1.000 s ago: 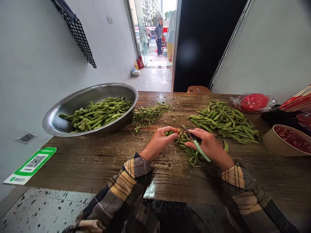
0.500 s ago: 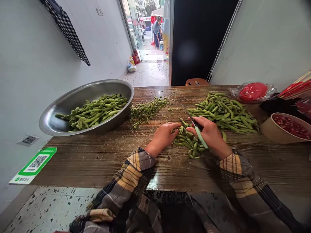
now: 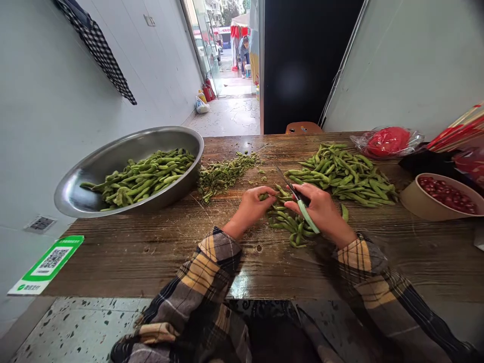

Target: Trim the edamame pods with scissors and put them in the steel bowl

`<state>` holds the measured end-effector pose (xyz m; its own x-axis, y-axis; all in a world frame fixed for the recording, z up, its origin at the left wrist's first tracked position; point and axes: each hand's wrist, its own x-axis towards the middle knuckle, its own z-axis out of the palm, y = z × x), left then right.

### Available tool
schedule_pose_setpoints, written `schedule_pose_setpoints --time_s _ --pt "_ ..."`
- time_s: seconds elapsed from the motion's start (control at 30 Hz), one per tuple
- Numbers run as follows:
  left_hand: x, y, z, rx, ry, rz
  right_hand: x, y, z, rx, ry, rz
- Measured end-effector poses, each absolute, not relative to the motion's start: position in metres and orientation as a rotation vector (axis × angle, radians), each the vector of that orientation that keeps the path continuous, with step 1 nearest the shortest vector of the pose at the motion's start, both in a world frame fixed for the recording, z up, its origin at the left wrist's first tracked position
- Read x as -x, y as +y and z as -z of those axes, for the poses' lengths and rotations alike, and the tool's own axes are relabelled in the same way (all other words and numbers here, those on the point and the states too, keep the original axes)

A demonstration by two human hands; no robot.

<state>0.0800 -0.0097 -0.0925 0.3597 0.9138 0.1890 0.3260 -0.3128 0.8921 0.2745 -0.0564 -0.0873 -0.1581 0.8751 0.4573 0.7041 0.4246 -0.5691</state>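
A person in plaid sleeves works through green bean pods at a dark wooden table, scissors in hand. The left hand has its thumb and fingertips pressed together on a pod, mostly hidden by the fingers, above the table's middle. The right hand is clamped around the scissors, their pale green handle showing below the palm and the dark blades pointing up and away, toward the far edge; whether the blades are parted is too small to tell. Beneath and between the hands lies a small pile of pods, with one loose pod just beside the right wrist. A larger heap of pods spreads beyond the right hand, near a red bundle in clear plastic and a paper tub of dark red beans. At left, a wide metal bowl holds more pods, with a scatter of green trimmings beside it. A green-and-white code card sits at the table's left end; outside the doorway, another person bends near a bucket
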Motion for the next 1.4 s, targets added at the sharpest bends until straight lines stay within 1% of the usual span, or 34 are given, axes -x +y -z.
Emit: schedule_pose_setpoints --time_s 0.17,0.33,0.5,0.97,1.1,1.27,1.4 --pt "-0.071 -0.012 0.086 -1.284 0.961 -0.97 -0.275 -0.056 0.089 1.341 -1.903 -0.282" --pt "-0.064 -0.01 0.08 -0.999 0.904 -1.026 -0.277 -0.055 0.09 1.336 -1.894 -0.337" --pt "-0.06 -0.007 0.074 -0.82 0.826 -1.133 -0.278 -0.054 0.089 1.333 -1.857 -0.479" --pt "-0.063 -0.012 0.072 -0.865 0.819 -1.129 -0.277 -0.056 0.085 1.316 -1.911 -0.535" --pt "-0.065 -0.014 0.075 -1.019 0.862 -1.112 -0.278 -0.057 0.085 1.282 -1.947 -0.517" --pt "-0.061 -0.011 0.078 -1.339 1.049 -1.215 -0.28 -0.055 0.091 1.268 -1.99 -0.428" --pt "-0.059 -0.009 0.079 -1.453 1.157 -1.228 -0.282 -0.054 0.096 1.27 -2.015 -0.37"
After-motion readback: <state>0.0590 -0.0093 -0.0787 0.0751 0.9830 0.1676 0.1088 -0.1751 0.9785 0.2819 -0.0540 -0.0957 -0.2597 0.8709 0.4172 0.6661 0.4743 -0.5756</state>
